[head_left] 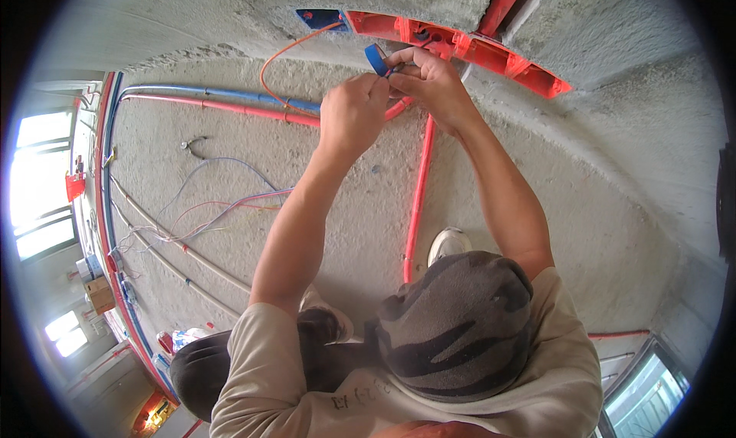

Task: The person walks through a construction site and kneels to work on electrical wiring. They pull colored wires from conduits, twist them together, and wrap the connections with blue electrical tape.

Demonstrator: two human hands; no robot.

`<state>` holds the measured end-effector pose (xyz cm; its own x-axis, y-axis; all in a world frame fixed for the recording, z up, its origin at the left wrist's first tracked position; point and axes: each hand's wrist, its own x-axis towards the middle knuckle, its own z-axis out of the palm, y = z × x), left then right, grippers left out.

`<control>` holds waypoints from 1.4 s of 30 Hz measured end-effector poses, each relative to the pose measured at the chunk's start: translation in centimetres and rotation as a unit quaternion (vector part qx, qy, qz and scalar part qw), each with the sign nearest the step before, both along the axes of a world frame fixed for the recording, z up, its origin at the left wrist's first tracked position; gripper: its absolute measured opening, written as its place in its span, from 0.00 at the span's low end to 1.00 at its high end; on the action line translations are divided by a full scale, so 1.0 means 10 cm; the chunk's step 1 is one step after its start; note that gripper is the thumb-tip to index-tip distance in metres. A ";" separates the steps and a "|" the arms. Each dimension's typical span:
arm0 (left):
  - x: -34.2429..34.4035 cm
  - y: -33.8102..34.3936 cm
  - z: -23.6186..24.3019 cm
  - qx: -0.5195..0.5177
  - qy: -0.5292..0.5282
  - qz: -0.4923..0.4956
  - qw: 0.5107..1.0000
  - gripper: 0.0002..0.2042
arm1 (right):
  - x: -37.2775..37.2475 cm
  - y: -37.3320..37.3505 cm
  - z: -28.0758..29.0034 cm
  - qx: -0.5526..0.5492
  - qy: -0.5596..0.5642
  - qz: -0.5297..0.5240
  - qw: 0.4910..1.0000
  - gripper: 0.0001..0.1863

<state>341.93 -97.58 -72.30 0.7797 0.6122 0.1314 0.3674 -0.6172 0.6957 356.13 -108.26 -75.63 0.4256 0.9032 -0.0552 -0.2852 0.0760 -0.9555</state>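
Note:
My right hand (429,85) pinches at a small blue roll, apparently tape (374,60), just below a red row of wall boxes (529,72). My left hand (353,108) is closed close beside it, fingertips meeting the right ones; what they hold is mostly hidden, perhaps a short wire. A blue box (318,18) adjoins the red boxes. An orange corrugated cord (268,62) hangs from it in a loop. Behind my hands run blue (245,94) and red (230,109) conduits, and another red conduit (422,185) descends between my arms.
My shoe (448,242) rests beside the red conduit on the rough concrete floor (583,231). Loose wires (230,204) and pale pipes (207,261) lie to the left. Far left are windows (42,185) and a cardboard box (100,294); a glazed opening (644,384) is lower right.

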 end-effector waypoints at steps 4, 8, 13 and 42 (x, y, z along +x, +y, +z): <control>0.01 0.03 0.02 0.022 0.004 0.004 1.000 0.12 | -0.06 0.03 -0.06 0.031 0.032 -0.014 0.999 0.17; 0.01 0.03 0.02 0.065 0.009 -0.016 0.998 0.12 | -0.12 0.06 -0.02 0.031 -0.002 -0.031 0.999 0.17; -0.01 0.05 -0.01 0.079 0.020 -0.031 0.996 0.12 | -0.09 0.06 0.11 0.016 -0.030 -0.010 0.999 0.15; 0.08 0.04 -0.02 -0.098 0.076 -0.017 0.992 0.17 | -0.15 -0.34 -0.36 -0.001 -0.445 -0.063 0.893 0.10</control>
<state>342.76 -97.20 -72.50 0.8021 0.5874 -0.1078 0.4581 -0.4894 0.7420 354.59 -111.67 -79.26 0.3988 0.8457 0.3545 0.5986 0.0528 -0.7993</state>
